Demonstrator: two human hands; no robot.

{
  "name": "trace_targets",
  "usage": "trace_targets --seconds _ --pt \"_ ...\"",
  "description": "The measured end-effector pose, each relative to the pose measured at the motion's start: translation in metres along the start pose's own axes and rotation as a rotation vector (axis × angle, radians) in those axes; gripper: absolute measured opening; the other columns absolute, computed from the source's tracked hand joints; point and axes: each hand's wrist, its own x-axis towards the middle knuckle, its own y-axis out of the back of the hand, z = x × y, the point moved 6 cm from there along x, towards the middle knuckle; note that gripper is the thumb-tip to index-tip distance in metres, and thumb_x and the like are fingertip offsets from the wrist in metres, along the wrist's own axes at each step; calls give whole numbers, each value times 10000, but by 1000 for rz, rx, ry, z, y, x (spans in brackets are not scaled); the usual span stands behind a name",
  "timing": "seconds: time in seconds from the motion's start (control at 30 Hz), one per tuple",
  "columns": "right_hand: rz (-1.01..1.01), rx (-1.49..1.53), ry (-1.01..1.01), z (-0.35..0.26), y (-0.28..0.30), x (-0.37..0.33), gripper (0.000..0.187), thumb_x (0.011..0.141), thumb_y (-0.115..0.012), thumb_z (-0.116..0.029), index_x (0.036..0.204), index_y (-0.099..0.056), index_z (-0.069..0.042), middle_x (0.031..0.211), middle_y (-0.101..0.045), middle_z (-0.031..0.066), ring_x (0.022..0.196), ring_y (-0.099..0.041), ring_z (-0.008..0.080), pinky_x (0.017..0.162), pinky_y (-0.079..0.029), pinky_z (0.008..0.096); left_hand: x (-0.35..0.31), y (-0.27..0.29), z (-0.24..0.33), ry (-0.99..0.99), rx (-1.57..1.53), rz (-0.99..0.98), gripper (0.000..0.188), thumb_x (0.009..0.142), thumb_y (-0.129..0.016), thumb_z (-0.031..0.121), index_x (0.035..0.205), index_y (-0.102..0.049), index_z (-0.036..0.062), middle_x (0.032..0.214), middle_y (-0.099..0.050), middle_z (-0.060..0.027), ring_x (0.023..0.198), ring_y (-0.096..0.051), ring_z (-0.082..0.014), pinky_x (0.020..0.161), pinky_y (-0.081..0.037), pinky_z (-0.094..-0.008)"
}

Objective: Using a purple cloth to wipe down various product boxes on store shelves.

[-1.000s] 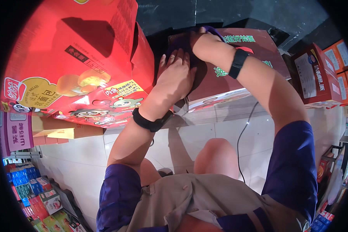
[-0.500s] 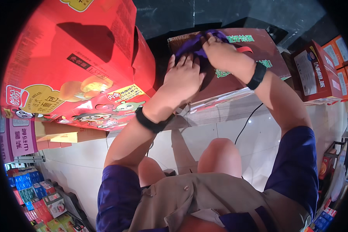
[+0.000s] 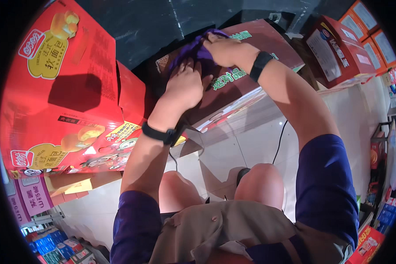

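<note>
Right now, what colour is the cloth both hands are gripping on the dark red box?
Purple; the cloth shows best in the head view, bunched between both hands.

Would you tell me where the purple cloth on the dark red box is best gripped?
Grip the purple cloth at its bunched middle, from above: it lies crumpled on the dark red box, between the left hand and right hand, so its raised folds probably pinch most easily.
</note>
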Motion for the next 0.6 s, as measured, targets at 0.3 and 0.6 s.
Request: trace_targets --seconds 0.3,0.6 --pt "-11 138 -377 79 -6 -14 600 949 -477 -218 1508 -313 -74 1529 -326 223 1365 -417 335 1115 -358 413 43 -17 2 -164 -23 -135 573 1015 -413 383 1470 -368 38 1554 -288 -202 1437 -281 -337 1172 -265 -397" --pt "278 180 68 -21 -4 -56 403 806 -526 -19 1193 -625 -73 1205 -635 159 1095 -605 357 927 -496 415 -32 16 28 -143 -117 -226 463 990 -467 273 1347 -488 -21 1307 -535 -226 1231 -490 -374 1026 -411 -435"
